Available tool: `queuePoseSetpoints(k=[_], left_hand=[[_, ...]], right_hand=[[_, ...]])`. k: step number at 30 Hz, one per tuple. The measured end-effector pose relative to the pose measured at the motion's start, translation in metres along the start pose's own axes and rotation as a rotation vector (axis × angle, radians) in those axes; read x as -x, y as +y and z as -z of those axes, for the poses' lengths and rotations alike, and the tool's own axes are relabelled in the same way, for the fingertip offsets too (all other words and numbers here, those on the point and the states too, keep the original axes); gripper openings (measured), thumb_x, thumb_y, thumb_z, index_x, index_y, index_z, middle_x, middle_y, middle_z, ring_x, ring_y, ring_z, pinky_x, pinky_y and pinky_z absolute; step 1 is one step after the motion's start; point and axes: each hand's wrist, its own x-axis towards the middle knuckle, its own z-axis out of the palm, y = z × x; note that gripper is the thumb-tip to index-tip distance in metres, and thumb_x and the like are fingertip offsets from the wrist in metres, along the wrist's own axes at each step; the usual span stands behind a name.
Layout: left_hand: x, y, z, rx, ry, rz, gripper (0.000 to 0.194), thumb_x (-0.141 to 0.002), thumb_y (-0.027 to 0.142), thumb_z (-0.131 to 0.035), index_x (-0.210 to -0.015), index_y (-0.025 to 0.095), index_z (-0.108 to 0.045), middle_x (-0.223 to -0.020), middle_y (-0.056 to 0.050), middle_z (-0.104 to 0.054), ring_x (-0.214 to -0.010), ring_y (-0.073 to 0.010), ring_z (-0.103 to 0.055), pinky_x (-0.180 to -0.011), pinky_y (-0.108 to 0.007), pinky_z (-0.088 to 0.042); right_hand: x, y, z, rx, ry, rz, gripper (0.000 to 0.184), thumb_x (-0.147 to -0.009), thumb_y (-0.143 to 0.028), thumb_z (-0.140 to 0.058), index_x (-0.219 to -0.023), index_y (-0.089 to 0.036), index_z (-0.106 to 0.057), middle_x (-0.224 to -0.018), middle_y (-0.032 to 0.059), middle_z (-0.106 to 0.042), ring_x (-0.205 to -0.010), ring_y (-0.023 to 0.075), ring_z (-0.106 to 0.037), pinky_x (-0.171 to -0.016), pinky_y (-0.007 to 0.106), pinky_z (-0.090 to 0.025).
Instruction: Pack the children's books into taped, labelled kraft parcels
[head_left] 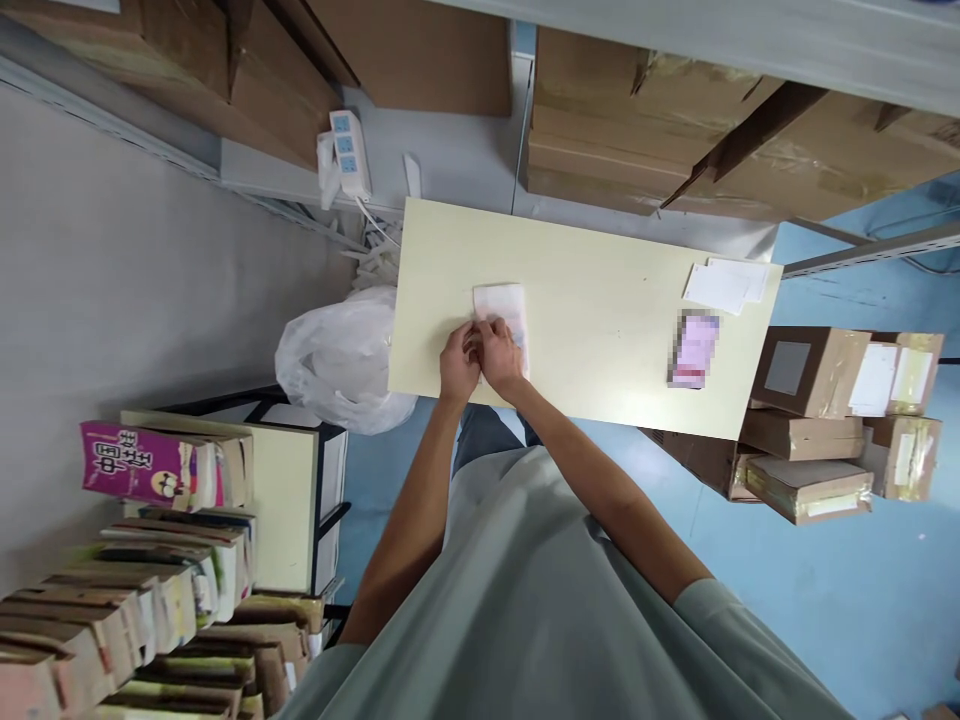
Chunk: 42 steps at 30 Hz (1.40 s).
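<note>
Working over white paper (499, 298) on left part of tabletop (592, 320). Curling fingers of left hand (459, 364) and right hand (499, 352) well inward, holding tips close together; being unable to tell whether pinching anything. Calling for light pressure, supporting paper flat against tabletop.

Clothing of the person, seen from above. The shirt (517, 600) is plain, muted grey-green, of soft cloth with long folds down the front. The right sleeve (709, 610) is short, ending near the elbow; the left sleeve (330, 668) matches in colour. The trousers (478, 432) are dark blue-grey. The left hand (459, 364) and right hand (499, 357) are bare.
</note>
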Motion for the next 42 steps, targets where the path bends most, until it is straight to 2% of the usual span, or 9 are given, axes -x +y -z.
queuePoseSetpoints(k=[4,10,15,19,22,26,35,38,42], left_hand=[[0.009,-0.002,0.005,-0.083,0.063,0.026,0.059,-0.086,0.007,-0.058,-0.143,0.023,-0.063,-0.147,-0.013,-0.066,-0.134,-0.0254,-0.068,-0.113,-0.042,-0.06],[0.026,-0.003,-0.001,-0.013,0.188,0.157,0.06,-0.087,0.017,-0.07,-0.145,0.022,-0.058,-0.147,-0.017,-0.058,-0.121,-0.0245,-0.071,-0.091,-0.035,-0.068],[0.026,0.008,-0.006,-0.084,0.162,0.263,0.056,-0.089,0.024,-0.075,-0.141,0.017,-0.058,-0.146,-0.019,-0.062,-0.092,-0.021,-0.077,-0.094,-0.04,-0.064],[0.017,0.011,0.003,-0.1,0.036,0.294,0.03,-0.095,0.029,-0.069,-0.124,0.019,-0.068,-0.12,-0.012,-0.078,-0.1,-0.0244,-0.078,-0.098,-0.038,-0.061],[0.008,0.01,0.012,-0.11,-0.009,0.272,0.021,-0.095,0.029,-0.069,-0.114,0.021,-0.072,-0.114,-0.01,-0.081,-0.104,-0.0241,-0.078,-0.1,-0.036,-0.059],[-0.017,0.004,0.03,-0.121,0.019,0.19,0.019,-0.095,0.025,-0.067,-0.112,0.019,-0.073,-0.113,-0.012,-0.08,-0.103,-0.0229,-0.079,-0.101,-0.035,-0.059],[-0.12,-0.007,0.087,-0.191,0.073,0.176,0.018,-0.089,0.018,-0.067,-0.105,0.022,-0.074,-0.109,-0.01,-0.082,-0.102,-0.0236,-0.078,-0.101,-0.037,-0.059],[-0.132,-0.005,0.092,-0.181,0.053,0.199,0.016,-0.088,0.017,-0.068,-0.103,0.021,-0.073,-0.107,-0.009,-0.082,-0.101,-0.0228,-0.078,-0.099,-0.035,-0.059],[-0.128,0.001,0.092,-0.188,0.052,0.222,0.014,-0.09,0.018,-0.068,-0.103,0.021,-0.073,-0.109,-0.011,-0.082,-0.104,-0.0227,-0.078,-0.099,-0.034,-0.057]], right_hand=[[0.01,0.012,0.015,-0.022,-0.043,0.056,0.035,-0.099,-0.016,-0.059,-0.132,-0.027,-0.066,-0.136,0.012,-0.063,-0.121,0.0291,-0.065,-0.091,0.039,-0.061],[0.041,0.05,0.041,-0.061,0.149,-0.041,0.038,-0.104,-0.022,-0.058,-0.141,-0.02,-0.061,-0.134,0.0159,-0.065,-0.113,0.0287,-0.071,-0.094,0.041,-0.06],[0.052,0.064,0.029,-0.063,0.143,-0.161,0.033,-0.102,-0.02,-0.058,-0.135,-0.019,-0.062,-0.123,0.0139,-0.07,-0.096,0.0271,-0.074,-0.09,0.04,-0.059],[0.054,0.061,0.016,-0.084,0.176,-0.168,0.032,-0.101,-0.02,-0.056,-0.133,-0.021,-0.063,-0.12,0.0125,-0.071,-0.091,0.0262,-0.074,-0.087,0.039,-0.058],[0.05,0.056,0.012,-0.08,0.208,-0.179,0.033,-0.101,-0.021,-0.055,-0.133,-0.02,-0.063,-0.12,0.0122,-0.07,-0.09,0.0259,-0.073,-0.087,0.039,-0.058],[0.026,0.035,0.006,-0.08,0.229,-0.184,0.033,-0.101,-0.02,-0.055,-0.132,-0.022,-0.064,-0.119,0.011,-0.07,-0.091,0.0258,-0.073,-0.087,0.039,-0.059],[-0.069,-0.04,-0.009,-0.077,0.231,-0.218,0.03,-0.1,-0.016,-0.055,-0.129,-0.022,-0.061,-0.127,0.0135,-0.067,-0.103,0.0278,-0.072,-0.092,0.039,-0.056],[-0.078,-0.046,-0.01,-0.09,0.227,-0.239,0.031,-0.098,-0.014,-0.056,-0.128,-0.022,-0.06,-0.128,0.0137,-0.067,-0.106,0.0281,-0.072,-0.092,0.039,-0.056],[-0.078,-0.045,-0.008,-0.117,0.219,-0.24,0.032,-0.097,-0.014,-0.057,-0.128,-0.022,-0.059,-0.128,0.0139,-0.067,-0.104,0.0277,-0.072,-0.091,0.038,-0.056]])
